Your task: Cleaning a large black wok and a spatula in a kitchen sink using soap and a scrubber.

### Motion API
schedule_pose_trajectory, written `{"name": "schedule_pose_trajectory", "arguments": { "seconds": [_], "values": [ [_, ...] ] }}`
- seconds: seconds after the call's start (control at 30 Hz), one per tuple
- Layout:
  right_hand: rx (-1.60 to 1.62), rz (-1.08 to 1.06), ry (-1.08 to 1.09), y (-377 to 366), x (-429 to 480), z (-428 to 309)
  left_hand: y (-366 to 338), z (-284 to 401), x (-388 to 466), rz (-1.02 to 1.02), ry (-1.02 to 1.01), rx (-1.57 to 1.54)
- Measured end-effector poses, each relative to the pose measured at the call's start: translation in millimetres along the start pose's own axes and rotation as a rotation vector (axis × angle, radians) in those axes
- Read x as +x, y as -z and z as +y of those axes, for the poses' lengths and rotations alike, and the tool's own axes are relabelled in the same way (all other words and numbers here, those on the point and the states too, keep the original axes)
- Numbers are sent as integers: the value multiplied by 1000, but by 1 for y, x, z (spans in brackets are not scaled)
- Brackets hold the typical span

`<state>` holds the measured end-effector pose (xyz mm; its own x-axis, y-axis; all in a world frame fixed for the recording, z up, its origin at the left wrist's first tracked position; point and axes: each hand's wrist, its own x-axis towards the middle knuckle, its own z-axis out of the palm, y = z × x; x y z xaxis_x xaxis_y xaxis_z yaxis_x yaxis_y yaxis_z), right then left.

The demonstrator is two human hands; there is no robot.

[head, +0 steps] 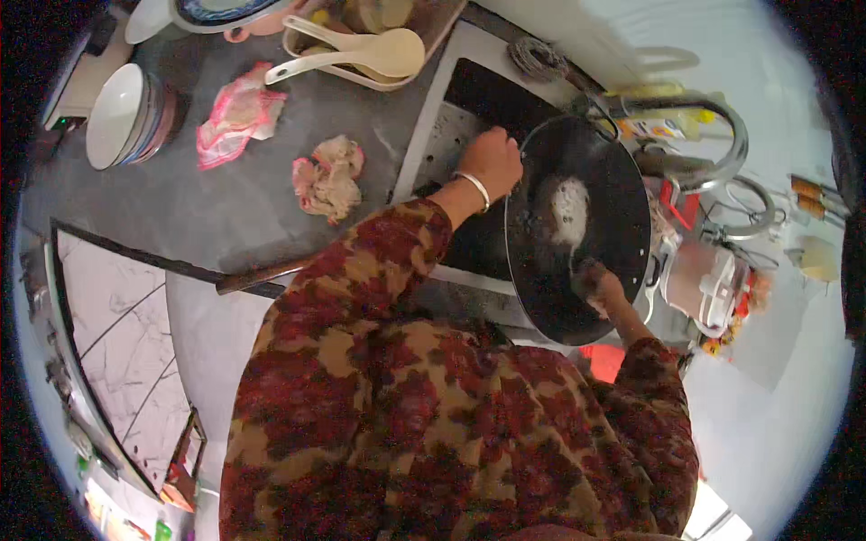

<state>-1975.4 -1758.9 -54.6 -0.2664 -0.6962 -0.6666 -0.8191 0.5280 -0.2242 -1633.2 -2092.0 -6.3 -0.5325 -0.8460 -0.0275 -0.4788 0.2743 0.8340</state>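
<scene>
A large black wok [609, 182] stands tilted over the sink [453, 122], its inside facing me. White foam or suds lie in the wok's middle. My left hand [492, 162], with a bangle at the wrist, has its fingers curled on the wok's near left rim. Inside the wok, toward its lower right, my right hand [599, 287] is closed around a dark, blurred scrubber [586, 276] against the wall. The curved metal faucet [734, 145] arches beyond the wok.
On the grey counter [223, 216] lie a pink-and-white cloth [240, 118] and a crumpled cloth [329, 177]. Stacked bowls [116, 118] stand at left, a tray with white ladles [396, 53] at top. A steel scourer [536, 57] sits behind the sink; a lidded container [703, 280] is at right.
</scene>
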Motion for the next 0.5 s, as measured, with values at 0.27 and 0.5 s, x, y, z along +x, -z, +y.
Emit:
{"name": "schedule_pose_trajectory", "arguments": {
  "seconds": [0.27,0.5],
  "values": [
    [557,-40,188,21,-51,-292,2,-1,-1,48,230,-72],
    [329,677,399,13,83,-299,-10,-9,0,18,215,-99]
  ]
}}
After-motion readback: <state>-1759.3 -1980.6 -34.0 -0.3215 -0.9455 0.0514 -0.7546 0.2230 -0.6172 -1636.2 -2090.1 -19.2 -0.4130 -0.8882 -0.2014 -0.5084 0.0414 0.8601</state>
